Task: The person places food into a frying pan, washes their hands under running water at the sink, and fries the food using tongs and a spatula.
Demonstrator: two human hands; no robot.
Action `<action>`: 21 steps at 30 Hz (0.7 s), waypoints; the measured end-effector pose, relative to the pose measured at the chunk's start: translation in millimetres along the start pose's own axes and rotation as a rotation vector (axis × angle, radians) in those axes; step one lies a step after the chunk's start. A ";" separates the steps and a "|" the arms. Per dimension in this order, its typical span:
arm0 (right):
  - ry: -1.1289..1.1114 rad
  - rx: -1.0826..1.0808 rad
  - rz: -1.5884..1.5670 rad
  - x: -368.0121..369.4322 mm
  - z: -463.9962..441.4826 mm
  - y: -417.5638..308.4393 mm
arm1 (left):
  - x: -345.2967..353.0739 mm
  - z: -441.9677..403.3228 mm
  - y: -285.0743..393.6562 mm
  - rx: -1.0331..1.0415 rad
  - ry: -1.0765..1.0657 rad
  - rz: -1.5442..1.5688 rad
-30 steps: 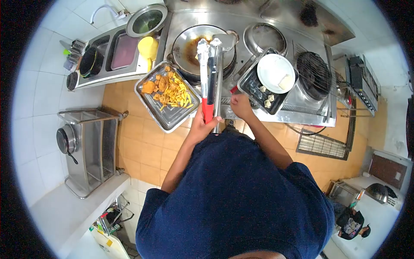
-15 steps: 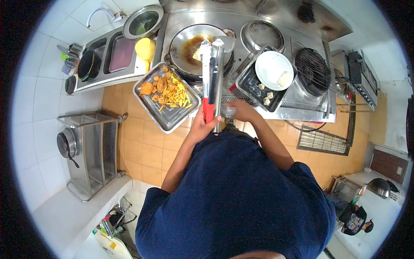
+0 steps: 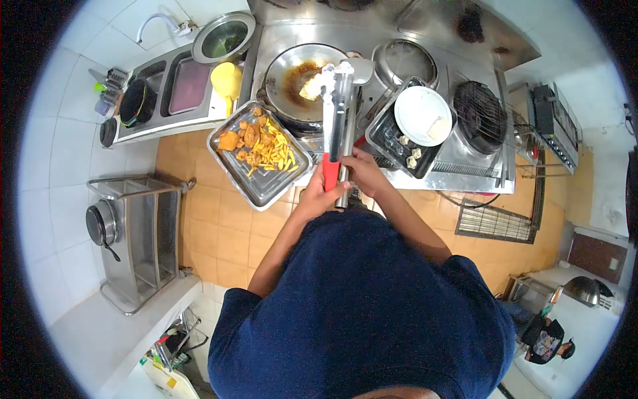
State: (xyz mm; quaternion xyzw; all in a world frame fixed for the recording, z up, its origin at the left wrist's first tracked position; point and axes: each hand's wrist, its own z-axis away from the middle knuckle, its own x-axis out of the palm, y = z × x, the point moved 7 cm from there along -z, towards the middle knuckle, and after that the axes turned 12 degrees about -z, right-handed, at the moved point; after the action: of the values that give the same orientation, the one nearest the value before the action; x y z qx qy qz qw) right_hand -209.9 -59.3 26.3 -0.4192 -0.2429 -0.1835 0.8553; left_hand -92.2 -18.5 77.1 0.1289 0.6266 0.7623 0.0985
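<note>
My left hand [image 3: 319, 195] is closed around red-handled tongs [image 3: 330, 143] and a long metal-handled utensil [image 3: 343, 126] beside them. My right hand [image 3: 361, 169] is closed on the metal handle, just above and right of my left hand. The tool ends reach over a wok [image 3: 282, 86] with brown residue and a pale yellow piece [image 3: 310, 88]. Left of my hands, a metal tray [image 3: 266, 187] bears fries [image 3: 271, 151] and fried pieces [image 3: 250, 135]. At the right, a black tray [image 3: 420, 163] bears a white plate [image 3: 419, 110] and small pale lumps.
A sink counter [image 3: 199, 118] with a yellow dipper [image 3: 226, 81] stands at the upper left. A lidded pan [image 3: 405, 61] and a grated burner [image 3: 480, 110] are on the stove. A metal trolley [image 3: 136, 233] stands left; another person [image 3: 547, 342] is at the lower right.
My right hand has moved from beside the black tray's handle to the utensil handle and closed on it. The tongs and utensil have shifted slightly right.
</note>
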 end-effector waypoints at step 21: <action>0.522 -0.436 1.051 -61.7 94.0 -25.1 | -105.4 13.2 -61.4 -0.008 0.391 -0.377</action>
State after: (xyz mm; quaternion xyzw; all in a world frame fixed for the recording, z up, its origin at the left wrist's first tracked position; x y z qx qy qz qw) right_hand -297.8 8.7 56.8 -0.5890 0.2557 0.1200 0.7572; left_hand 11.2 -27.1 11.6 -0.1401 0.6435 0.7435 0.1164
